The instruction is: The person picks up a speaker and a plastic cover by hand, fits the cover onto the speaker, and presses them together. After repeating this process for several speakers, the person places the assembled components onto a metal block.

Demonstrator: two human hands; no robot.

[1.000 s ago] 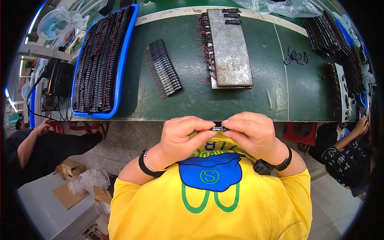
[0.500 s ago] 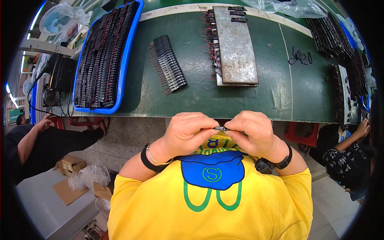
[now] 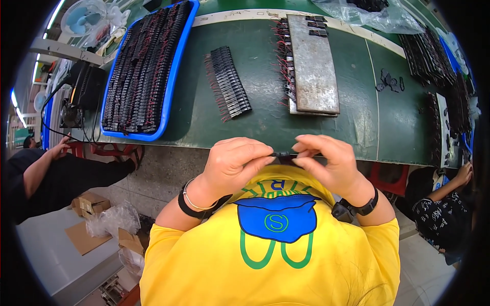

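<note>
Between the thumb and forefinger of my left hand [image 3: 236, 166] is a small black plastic part [image 3: 280, 154], held just off the table's near edge. My right hand [image 3: 329, 163] is beside its free end, thumb and fingers parted, nothing visible between them. Beyond my hands, a row of black parts with thin red wires [image 3: 228, 84] lies side by side on the green table [image 3: 265, 66]. Right of it is a flat metal plate [image 3: 314, 69], with more wired black parts [image 3: 287, 66] along its left edge and a few on its far end.
A blue tray [image 3: 166, 109] packed with rows of wired black parts stands at the left. Loose black pieces [image 3: 390, 81] lie right of the plate, and stacked black parts [image 3: 429, 56] farther right. Clear plastic [image 3: 377, 15] lies at the back. People sit at both sides.
My right thumb and fingers have come apart and moved off the black part, which stays in my left hand. The whole view has shifted slightly.
</note>
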